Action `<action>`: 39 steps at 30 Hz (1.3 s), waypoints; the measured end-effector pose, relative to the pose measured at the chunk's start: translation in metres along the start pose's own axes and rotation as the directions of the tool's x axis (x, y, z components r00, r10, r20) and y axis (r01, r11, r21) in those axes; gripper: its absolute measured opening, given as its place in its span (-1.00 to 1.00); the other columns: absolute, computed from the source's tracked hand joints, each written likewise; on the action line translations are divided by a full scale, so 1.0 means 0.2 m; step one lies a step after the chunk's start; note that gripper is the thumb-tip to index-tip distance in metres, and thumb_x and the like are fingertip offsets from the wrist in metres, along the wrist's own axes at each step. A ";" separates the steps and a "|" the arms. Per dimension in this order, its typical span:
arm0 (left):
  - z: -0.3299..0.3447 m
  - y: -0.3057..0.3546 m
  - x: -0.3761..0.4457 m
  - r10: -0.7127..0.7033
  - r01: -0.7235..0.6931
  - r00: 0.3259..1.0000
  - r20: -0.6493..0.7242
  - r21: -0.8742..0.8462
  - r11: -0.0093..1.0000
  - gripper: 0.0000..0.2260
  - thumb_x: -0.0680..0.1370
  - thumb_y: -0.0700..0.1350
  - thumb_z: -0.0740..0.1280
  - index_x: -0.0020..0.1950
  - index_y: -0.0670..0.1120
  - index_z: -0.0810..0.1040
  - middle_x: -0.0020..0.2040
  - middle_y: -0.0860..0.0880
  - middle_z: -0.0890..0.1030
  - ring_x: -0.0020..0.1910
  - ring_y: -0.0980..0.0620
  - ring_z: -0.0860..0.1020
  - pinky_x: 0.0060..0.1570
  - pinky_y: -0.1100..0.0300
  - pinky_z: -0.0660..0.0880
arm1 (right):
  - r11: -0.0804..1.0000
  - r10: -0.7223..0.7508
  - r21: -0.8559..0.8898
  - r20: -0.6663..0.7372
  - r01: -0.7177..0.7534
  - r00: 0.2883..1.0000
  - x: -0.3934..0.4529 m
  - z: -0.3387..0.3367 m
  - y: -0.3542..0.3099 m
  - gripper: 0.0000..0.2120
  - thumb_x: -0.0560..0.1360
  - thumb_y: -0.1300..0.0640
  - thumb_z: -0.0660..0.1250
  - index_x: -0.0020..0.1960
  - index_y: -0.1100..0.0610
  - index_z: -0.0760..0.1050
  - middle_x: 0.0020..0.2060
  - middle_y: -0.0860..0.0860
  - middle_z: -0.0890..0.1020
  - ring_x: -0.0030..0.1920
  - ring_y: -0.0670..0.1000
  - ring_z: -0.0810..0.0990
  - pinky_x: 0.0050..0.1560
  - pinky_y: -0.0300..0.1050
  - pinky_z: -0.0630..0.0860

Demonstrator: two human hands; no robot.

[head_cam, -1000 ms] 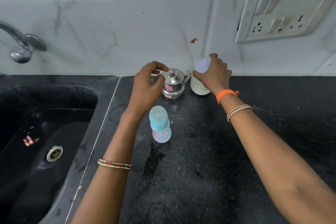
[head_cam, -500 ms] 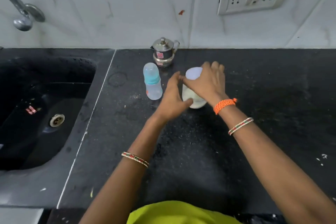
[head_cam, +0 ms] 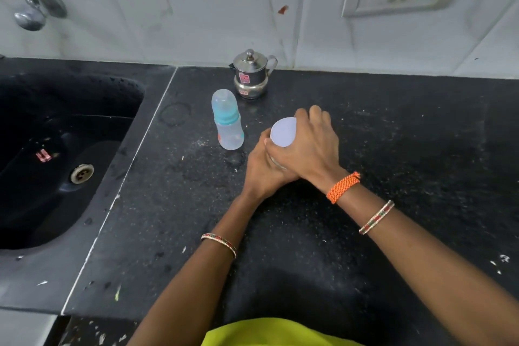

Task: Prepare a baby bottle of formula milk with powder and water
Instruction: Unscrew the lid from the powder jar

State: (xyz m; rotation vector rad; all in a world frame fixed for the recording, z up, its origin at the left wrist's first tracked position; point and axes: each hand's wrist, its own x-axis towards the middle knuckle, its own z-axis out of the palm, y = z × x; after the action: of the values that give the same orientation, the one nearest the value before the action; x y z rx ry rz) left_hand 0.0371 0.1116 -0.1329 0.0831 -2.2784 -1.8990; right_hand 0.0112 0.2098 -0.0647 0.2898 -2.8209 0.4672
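Jar (head_cam: 283, 132) nearer now, body hand-hidden.

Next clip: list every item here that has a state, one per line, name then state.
Baby bottle: upright on the counter, cap on, untouched.
Steel pot: lid on, standing by the wall.
White-lidded jar: lid on, held by both hands.
Left hand: grip around the jar body.
Right hand: grip over the jar's lid.
Tap: no water seen running.
Sink: basin looks drained, small scrap inside.
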 end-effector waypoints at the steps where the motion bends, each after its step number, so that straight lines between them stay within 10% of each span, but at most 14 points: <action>1: 0.01 0.00 0.00 0.008 -0.008 1.000 -0.018 0.004 1.000 -0.25 0.19 -0.20 0.64 0.28 0.02 0.35 0.10 0.16 0.58 0.08 0.31 0.55 -0.01 0.42 0.47 | 1.000 -0.020 0.008 0.012 0.020 1.000 0.01 0.00 0.01 -0.35 0.29 -0.33 0.33 0.09 0.18 0.42 0.02 0.10 0.44 0.07 0.12 0.43 -0.19 -0.10 0.30; 8: 0.02 -0.04 0.01 0.038 -0.034 0.996 -0.078 0.051 0.998 -0.28 0.18 -0.15 0.63 0.24 0.08 0.36 0.08 0.10 0.61 0.07 0.17 0.59 0.05 0.05 0.57 | 0.982 -0.143 0.131 0.041 0.136 0.989 0.06 0.03 0.06 -0.39 0.23 -0.28 0.40 0.04 0.16 0.44 -0.03 0.06 0.41 -0.02 0.06 0.39 -0.21 -0.08 0.38; 15: 0.00 -0.03 0.01 0.026 -0.022 0.999 -0.048 0.068 0.997 -0.27 0.18 -0.02 0.61 0.25 0.11 0.32 0.08 0.14 0.58 0.07 0.19 0.57 0.03 0.09 0.57 | 0.950 -0.286 0.162 0.102 0.267 0.953 0.11 0.00 0.08 -0.35 0.21 -0.36 0.27 0.02 0.14 0.43 -0.10 0.01 0.38 -0.10 0.03 0.36 -0.09 0.04 0.47; 21: 0.08 -0.02 -0.06 0.097 -0.084 0.984 -0.152 0.084 0.993 -0.23 0.26 0.05 0.54 0.35 -0.07 0.25 0.25 -0.01 0.44 0.25 0.09 0.45 0.23 0.08 0.45 | 0.993 0.053 -0.106 -0.008 -0.054 0.999 0.03 0.02 -0.04 -0.33 0.32 -0.38 0.23 0.11 0.18 0.40 0.06 0.12 0.50 0.10 0.16 0.41 0.06 0.03 0.37; 26: 0.15 0.06 -0.06 -0.013 -0.005 0.950 -0.311 -0.056 0.998 -0.45 0.39 0.04 0.45 0.30 -0.13 0.39 0.18 0.00 0.56 0.12 0.20 0.53 0.15 0.24 0.49 | 0.975 0.145 0.179 -0.045 -0.135 0.988 -0.02 0.06 -0.09 -0.38 0.33 -0.24 0.33 0.15 0.23 0.38 0.09 0.18 0.55 0.25 0.19 0.42 0.36 0.05 0.30; 33: 0.10 0.02 0.02 -0.029 0.045 0.973 -0.227 0.065 0.997 -0.37 0.29 0.07 0.52 0.30 -0.03 0.41 0.14 0.09 0.59 0.07 0.22 0.55 0.08 0.26 0.51 | 0.956 0.040 0.291 -0.014 -0.034 0.999 0.02 0.04 -0.05 -0.51 0.32 -0.16 0.41 -0.01 0.16 0.33 -0.13 0.03 0.54 -0.07 0.12 0.56 -0.09 -0.08 0.38; 39: 0.05 0.00 0.03 0.015 -0.009 0.992 -0.124 0.047 0.999 -0.34 0.24 -0.01 0.59 0.26 0.05 0.38 0.13 0.06 0.58 0.11 0.18 0.56 0.13 0.13 0.54 | 0.943 -0.056 0.329 0.010 0.050 0.998 0.04 0.04 -0.01 -0.58 0.34 -0.11 0.42 0.05 0.09 0.39 -0.08 -0.06 0.60 -0.05 0.03 0.58 -0.03 -0.16 0.32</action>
State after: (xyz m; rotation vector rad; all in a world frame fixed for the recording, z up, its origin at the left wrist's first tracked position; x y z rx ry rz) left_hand 0.0302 0.1202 -0.1331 0.1878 -2.2352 -1.7820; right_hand 0.0025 0.2038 -0.0681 0.4362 -2.7350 0.9304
